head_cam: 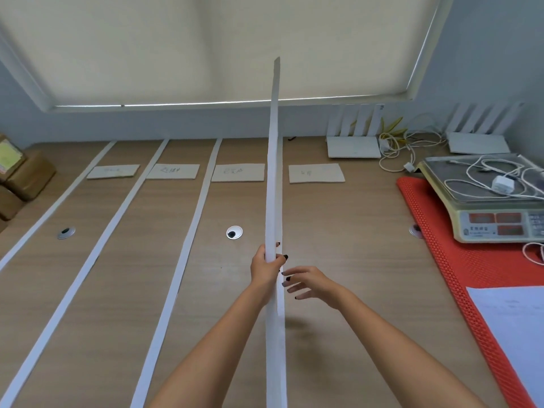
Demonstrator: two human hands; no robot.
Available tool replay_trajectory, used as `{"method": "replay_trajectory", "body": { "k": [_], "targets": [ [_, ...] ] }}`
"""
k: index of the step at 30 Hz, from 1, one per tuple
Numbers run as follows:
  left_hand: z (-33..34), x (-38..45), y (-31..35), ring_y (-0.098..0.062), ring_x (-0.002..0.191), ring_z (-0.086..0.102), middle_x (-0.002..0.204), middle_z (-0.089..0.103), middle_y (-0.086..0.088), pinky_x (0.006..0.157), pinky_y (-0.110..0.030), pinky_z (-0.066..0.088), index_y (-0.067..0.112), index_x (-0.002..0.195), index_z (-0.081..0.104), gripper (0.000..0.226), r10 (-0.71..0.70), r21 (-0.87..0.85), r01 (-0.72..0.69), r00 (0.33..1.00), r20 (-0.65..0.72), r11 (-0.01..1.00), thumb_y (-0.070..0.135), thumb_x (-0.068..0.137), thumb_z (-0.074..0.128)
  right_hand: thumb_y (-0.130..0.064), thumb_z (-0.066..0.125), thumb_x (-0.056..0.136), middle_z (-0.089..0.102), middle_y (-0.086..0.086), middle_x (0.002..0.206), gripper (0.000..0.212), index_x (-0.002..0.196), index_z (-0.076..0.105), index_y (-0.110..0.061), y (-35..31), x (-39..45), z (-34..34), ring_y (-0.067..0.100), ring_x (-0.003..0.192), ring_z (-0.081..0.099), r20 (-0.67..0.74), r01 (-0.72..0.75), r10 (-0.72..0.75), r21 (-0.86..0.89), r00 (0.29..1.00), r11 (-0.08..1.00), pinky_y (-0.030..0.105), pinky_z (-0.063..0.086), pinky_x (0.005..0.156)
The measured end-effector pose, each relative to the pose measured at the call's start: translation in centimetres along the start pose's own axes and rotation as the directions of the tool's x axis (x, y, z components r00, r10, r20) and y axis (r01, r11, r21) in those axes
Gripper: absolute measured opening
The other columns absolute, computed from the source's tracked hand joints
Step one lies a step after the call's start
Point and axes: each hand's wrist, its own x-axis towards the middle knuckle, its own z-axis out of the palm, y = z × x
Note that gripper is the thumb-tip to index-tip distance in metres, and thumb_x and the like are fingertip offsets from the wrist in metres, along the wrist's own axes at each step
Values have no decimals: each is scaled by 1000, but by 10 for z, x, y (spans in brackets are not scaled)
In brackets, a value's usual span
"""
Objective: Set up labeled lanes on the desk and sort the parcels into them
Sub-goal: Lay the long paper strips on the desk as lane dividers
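Our left hand (pixel 266 267) grips the strip (pixel 274 178), its long axis running straight away from us, just right of the third laid strip (pixel 188 248); our right hand (pixel 309 282), fingers relaxed, hovers beside it.

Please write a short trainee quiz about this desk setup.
1. How many white strips lie flat on the desk?
2. True or false: the left hand grips the raised strip.
3. Which side holds the scale: A left, B right?

Key: 1. three; 2. true, while the right hand is open beside it; 3. B.
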Motion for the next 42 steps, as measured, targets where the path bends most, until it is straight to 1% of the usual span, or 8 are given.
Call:
{"method": "replay_trajectory", "body": {
  "k": [5, 10, 14, 20, 25, 28, 34, 42],
  "targets": [
    [66, -33, 2, -16, 68, 62, 79, 61, 0, 50, -23, 47, 22, 107, 57, 29, -25, -51, 24, 999, -20, 998, 6, 83, 59, -20, 55, 76, 67, 0, 92, 37, 111, 61, -9, 8, -48, -40, 14, 86, 65, 69, 145, -146, 13, 987, 989, 24, 51, 71],
    [140, -74, -1, -20, 74, 67, 89, 67, -8, 60, -31, 56, 18, 100, 57, 21, -48, -77, 46, 999, -22, 996, 12, 82, 67, -12, 55, 82, 68, -7, 85, 22, 99, 67, -21, 41, -97, -104, 10, 82, 66, 60, 244, -249, 82, 967, 966, 21, 48, 67],
    [204, -104, -9, -23, 75, 66, 88, 64, -9, 62, -37, 55, 8, 99, 55, 23, -71, -82, 72, 997, 10, 994, 17, 81, 69, -13, 59, 84, 69, -5, 83, 19, 102, 64, -18, 72, -130, -154, 8, 74, 65, -8, 238, -238, -2, 971, 971, 20, 47, 64],
    [271, -133, -28, -14, 76, 59, 90, 57, -2, 62, -27, 51, 17, 97, 50, 13, -209, -33, 212, 976, 68, 977, 27, 96, 42, -7, 63, 86, 68, 3, 86, 21, 105, 62, -13, 112, -160, -206, 12, 78, 67, -52, 184, -184, -7, 982, 983, 24, 52, 66],
    [285, -134, -40, -9, 82, 54, 101, 53, 2, 61, -21, 43, 19, 123, 44, 31, -253, 97, 247, 965, 63, 964, 12, 95, 34, -13, 67, 85, 70, 7, 93, 26, 110, 62, -9, 145, -164, -221, 17, 83, 67, -59, 74, -75, -14, 995, 997, 28, 53, 73],
    [285, -130, -48, -14, 90, 56, 109, 55, -1, 65, -21, 46, 17, 131, 43, 40, -260, 174, 237, 958, 123, 956, 6, 94, 33, -13, 67, 84, 70, 6, 89, 27, 110, 61, -8, 156, -158, -220, 13, 75, 65, -82, 39, -38, 15, 996, 999, 23, 51, 67],
    [287, -106, -59, -24, 108, 55, 121, 56, -9, 96, -37, 47, 16, 139, 39, 48, -271, 242, 230, 950, 152, 942, 3, 94, 34, -10, 67, 84, 69, 0, 79, 20, 103, 61, -11, 160, -139, -223, 9, 66, 64, -117, 4, 0, 39, 993, 999, 17, 49, 57],
    [292, -74, -62, -24, 114, 54, 127, 55, -9, 101, -40, 45, 16, 141, 38, 49, -294, 224, 256, 943, 157, 940, 5, 94, 35, -7, 64, 86, 68, 11, 87, 22, 107, 62, -4, 150, -106, -231, 23, 79, 66, -168, -29, 21, -40, 986, 999, 28, 52, 67]
  ]
}}
